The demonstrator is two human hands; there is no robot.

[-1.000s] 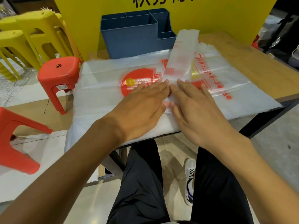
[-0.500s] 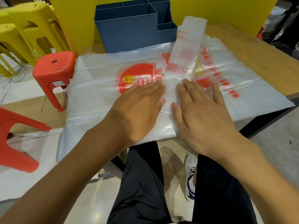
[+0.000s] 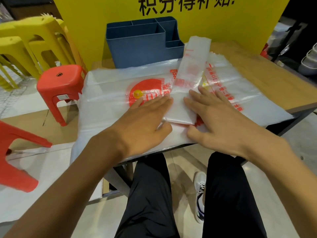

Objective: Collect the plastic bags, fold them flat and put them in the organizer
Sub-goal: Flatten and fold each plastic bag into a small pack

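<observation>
Nearest me I see two legs in black trousers and one white shoe [image 3: 200, 194] on the floor between them. Above them both my hands lie flat on the plastic: the left hand [image 3: 144, 121] and the right hand [image 3: 221, 117] have straight, spread fingers that grip nothing and press down on either side of one folded bag strip [image 3: 186, 93], touching its near end. That narrow strip runs away from me, its far end resting against the organizer. It lies on top of one wide flat bag [image 3: 106, 107] with a red round logo and red print; my hands hide part of the print, and whether more bags lie beneath it I cannot tell. The bag covers most of the wooden table [image 3: 267, 78] and hangs over its left edge. Behind stands one blue organizer [image 3: 137, 48] with four compartments visible. To the left I count two red stools [image 3: 58, 83], one cut off by the frame, and a stack of yellow stools [image 3: 30, 43] I cannot count. The yellow sign [image 3: 231, 23] behind is cropped on top.
</observation>
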